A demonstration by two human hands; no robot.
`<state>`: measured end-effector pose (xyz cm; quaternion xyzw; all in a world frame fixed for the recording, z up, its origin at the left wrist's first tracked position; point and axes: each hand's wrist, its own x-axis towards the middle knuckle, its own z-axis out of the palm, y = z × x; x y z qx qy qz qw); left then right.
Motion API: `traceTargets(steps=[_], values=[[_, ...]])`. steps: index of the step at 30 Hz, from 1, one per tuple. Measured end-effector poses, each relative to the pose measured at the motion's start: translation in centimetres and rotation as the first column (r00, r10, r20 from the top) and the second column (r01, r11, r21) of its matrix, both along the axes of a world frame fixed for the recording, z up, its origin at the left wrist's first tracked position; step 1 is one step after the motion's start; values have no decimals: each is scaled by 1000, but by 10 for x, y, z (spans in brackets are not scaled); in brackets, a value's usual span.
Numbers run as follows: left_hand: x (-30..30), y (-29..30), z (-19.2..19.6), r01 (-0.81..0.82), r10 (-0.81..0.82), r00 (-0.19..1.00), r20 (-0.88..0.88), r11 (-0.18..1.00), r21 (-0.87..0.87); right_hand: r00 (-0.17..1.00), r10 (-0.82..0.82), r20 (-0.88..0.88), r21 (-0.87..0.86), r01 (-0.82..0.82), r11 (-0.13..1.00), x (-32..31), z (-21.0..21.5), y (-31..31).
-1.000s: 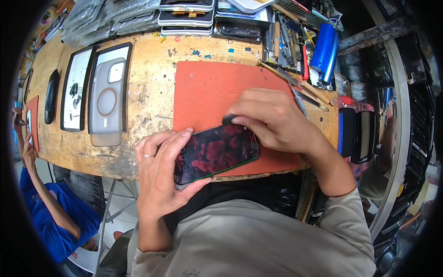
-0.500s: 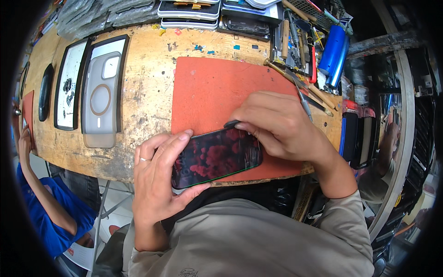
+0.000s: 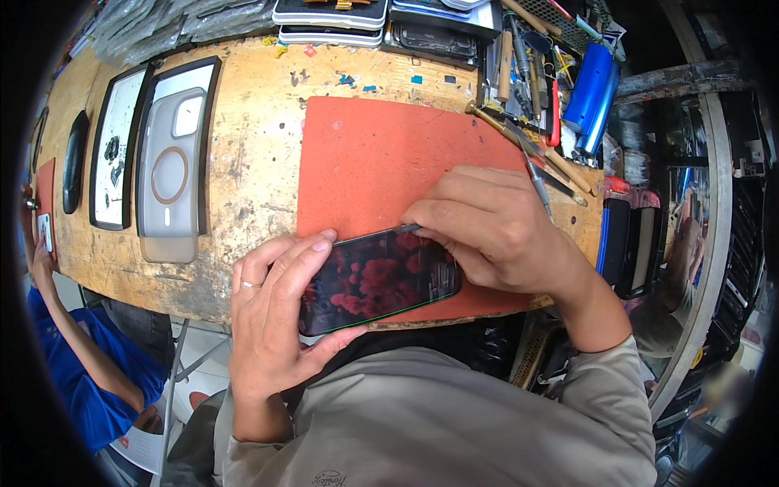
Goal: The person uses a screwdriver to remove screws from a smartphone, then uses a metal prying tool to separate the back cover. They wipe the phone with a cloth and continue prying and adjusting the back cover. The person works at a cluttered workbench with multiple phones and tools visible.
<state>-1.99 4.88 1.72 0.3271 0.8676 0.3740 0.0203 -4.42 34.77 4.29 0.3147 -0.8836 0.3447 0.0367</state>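
Left hand (image 3: 264, 316) clamps glossy black rectangular phone (image 3: 375, 282).
Right hand (image 3: 497, 231) pinches thin black tool (image 3: 410, 228) (mostly hidden), 1 o'clock; slip could scratch.

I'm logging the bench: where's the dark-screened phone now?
The dark-screened phone is just below centre in the head view, over the near edge of the red mat, between the left hand and the right hand.

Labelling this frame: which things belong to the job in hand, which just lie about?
In use:
phone, gripped by left hand
thin dark piece, mostly hidden, at right hand's fingertips
red mat underneath

Lying about:
grey translucent phone case
black oblong object
blue cylinders
red-handled tool
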Motion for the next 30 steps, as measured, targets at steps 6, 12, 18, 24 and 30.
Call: traceTargets(steps=[6,12,18,24,30], values=[[-2,0,3,25,-25,1000,0,999,-20,997,47,-67,89,-41,995,-2,-2,-2],[-2,-1,3,29,-29,999,28,1000,-10,997,57,-47,117,-51,992,-5,-3,-8],[-2,1,5,29,-29,999,17,999,-29,997,69,-32,80,-67,995,-6,-7,-7],[-1,3,9,40,-39,998,43,999,-21,999,35,-9,-65,-35,997,-6,-20,-9],[-25,8,23,109,-108,993,40,994,-29,995,-41,86,-129,52,990,4,-9,0]])
